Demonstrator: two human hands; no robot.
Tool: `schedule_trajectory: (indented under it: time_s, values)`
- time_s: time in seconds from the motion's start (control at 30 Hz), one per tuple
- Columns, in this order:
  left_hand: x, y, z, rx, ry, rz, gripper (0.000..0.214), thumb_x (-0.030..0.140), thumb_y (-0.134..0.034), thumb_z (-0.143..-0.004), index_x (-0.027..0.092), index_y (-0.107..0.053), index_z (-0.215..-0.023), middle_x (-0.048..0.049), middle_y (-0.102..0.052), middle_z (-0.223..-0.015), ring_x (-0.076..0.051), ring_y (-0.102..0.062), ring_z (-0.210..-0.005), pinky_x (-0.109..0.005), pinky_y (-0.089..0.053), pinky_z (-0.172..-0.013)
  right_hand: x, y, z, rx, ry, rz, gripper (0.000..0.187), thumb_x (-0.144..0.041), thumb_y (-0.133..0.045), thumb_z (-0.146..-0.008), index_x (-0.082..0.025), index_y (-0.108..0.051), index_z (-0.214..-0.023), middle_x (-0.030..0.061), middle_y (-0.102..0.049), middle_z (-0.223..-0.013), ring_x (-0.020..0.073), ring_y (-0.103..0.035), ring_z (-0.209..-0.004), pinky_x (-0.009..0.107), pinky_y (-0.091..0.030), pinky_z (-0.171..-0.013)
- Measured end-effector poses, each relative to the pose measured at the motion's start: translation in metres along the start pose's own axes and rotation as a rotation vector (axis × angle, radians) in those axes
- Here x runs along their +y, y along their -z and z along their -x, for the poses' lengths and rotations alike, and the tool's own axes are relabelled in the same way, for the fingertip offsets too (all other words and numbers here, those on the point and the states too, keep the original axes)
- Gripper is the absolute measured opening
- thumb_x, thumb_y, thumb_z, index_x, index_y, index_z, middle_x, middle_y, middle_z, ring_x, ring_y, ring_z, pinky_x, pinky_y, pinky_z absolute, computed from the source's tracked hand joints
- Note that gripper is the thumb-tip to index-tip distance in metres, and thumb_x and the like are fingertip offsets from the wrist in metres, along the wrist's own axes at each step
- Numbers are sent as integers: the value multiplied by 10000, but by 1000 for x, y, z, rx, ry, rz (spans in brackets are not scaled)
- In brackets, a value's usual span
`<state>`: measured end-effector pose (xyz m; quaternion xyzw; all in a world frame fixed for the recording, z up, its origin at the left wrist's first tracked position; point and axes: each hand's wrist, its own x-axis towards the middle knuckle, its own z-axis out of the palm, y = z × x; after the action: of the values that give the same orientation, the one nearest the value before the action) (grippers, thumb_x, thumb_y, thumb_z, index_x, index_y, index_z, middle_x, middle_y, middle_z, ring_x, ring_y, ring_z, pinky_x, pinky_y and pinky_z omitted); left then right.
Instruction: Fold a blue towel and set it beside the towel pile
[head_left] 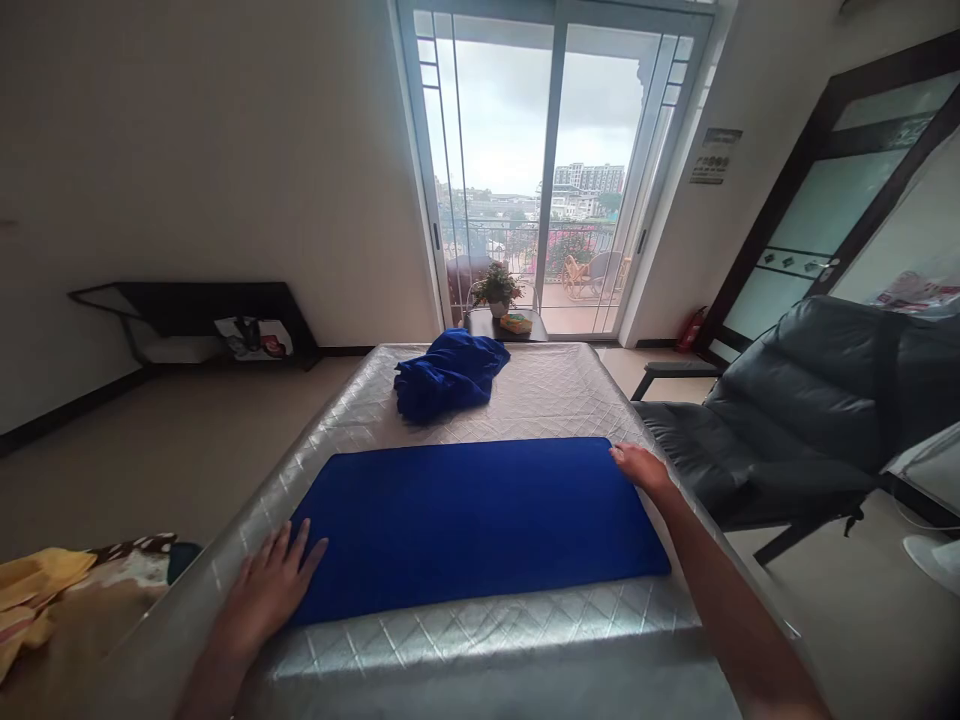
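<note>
A blue cloth (472,520) lies spread flat across a silver quilted mattress (540,395). My left hand (270,585) rests flat at the cloth's near left edge, fingers spread and open. My right hand (637,466) touches the cloth's far right corner; its fingers lie low on the fabric, and I cannot see whether they pinch it. A second blue cloth (448,372) sits crumpled in a heap further back on the mattress.
A dark leather chair (802,410) stands close to the mattress on the right. A low black shelf (202,320) is against the left wall. A potted plant (496,290) stands before the glass balcony doors (547,170). Yellow patterned fabric (52,590) lies at left.
</note>
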<state>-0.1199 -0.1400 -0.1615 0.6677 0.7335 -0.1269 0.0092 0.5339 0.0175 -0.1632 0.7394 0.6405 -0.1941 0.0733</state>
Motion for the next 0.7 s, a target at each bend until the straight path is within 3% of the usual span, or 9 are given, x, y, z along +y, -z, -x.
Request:
schedule_trajectory:
  time_s: [0.07, 0.13, 0.2, 0.3, 0.4, 0.5, 0.6, 0.7]
  values:
    - [37, 26, -5, 76, 79, 98, 652, 544, -335, -868, 198, -581, -1363, -149, -436, -1515, -402, -300, -1436, -614, -275, -1112, -9, 9, -23, 30, 0, 9, 514, -382, -288, -1021, -157, -492, -1435, 155, -500, -1457, 226, -506, -1305, 317, -388, -1031]
    - [92, 58, -7, 131, 72, 247, 720, 603, -296, -905, 144, -497, -1422, -166, -477, -1477, -360, -389, -1392, -545, -339, -1103, -18, 13, -40, 34, -9, 30, 475, -363, -339, -1012, -171, -536, -1400, 156, -547, -1410, 229, -536, -1276, 311, -407, -1011]
    - [160, 88, -3, 88, -130, 411, 611, 538, -295, -960, 161, -518, -1386, -129, -565, -1390, -269, -522, -1282, -424, -415, -1062, -25, 14, -50, 26, -23, 61, 413, -346, -397, -996, -186, -634, -1294, 162, -633, -1297, 247, -596, -1202, 321, -445, -967]
    - [269, 118, 14, 40, -493, 457, 337, 404, -416, -972, 230, -650, -1141, -62, -683, -1149, -207, -639, -1050, -351, -483, -938, -32, 15, -59, 28, -40, 112, 327, -267, -465, -967, -162, -709, -1158, 184, -676, -1202, 268, -637, -1138, 345, -483, -919]
    - [364, 125, 35, 41, -897, 377, 221, 411, -556, -913, 215, -658, -930, -44, -692, -938, -203, -654, -884, -330, -504, -804, -33, 18, -64, 39, -49, 149, 292, -226, -486, -969, -140, -698, -1150, 166, -672, -1217, 255, -640, -1131, 388, -503, -920]
    - [435, 119, 50, 102, -1117, 307, 356, 523, -592, -873, 179, -654, -938, -80, -670, -882, -236, -644, -824, -345, -492, -675, -33, 19, -66, 41, -56, 167, 275, -267, -526, -973, -137, -681, -1161, 136, -677, -1214, 236, -645, -1115, 420, -513, -933]
    - [483, 110, 55, 119, -1220, 311, 257, 416, -581, -897, 176, -661, -851, -84, -658, -837, -234, -635, -773, -329, -440, -571, -33, 19, -68, 35, -54, 176, 280, -294, -582, -948, -134, -686, -1153, 148, -683, -1195, 240, -653, -1102, 410, -518, -929]
    - [511, 100, 51, 123, -1224, 343, 138, 261, -598, -872, 177, -642, -772, -61, -656, -780, -234, -637, -747, -323, -393, -514, -32, 18, -69, 25, -39, 186, 279, -298, -606, -933, -133, -691, -1140, 152, -683, -1188, 242, -654, -1101, 398, -518, -927]
